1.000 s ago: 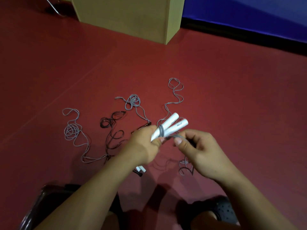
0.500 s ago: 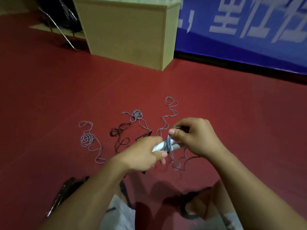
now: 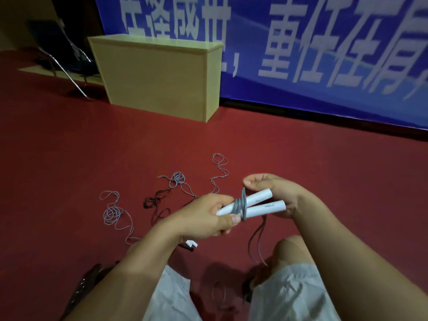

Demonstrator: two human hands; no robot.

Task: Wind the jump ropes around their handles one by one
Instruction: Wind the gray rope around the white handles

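Pair of white cylindrical plastic handles, side by side, held in the air above the red floor. Grey cord wraps them in several tight turns near their middle; the rest of the cord hangs below the handles in a loose loop towards the person's knee. Left hand grips the handles' near end, fingers curled round, thumb pressed just beside the wraps. Right hand sits behind the handles' far end, thumb and forefinger pinching the cord above the wraps. On the floor beyond the handles: loose grey rope coils, a dark rope tangle. Farther off, a tan wooden box and a blue banner.
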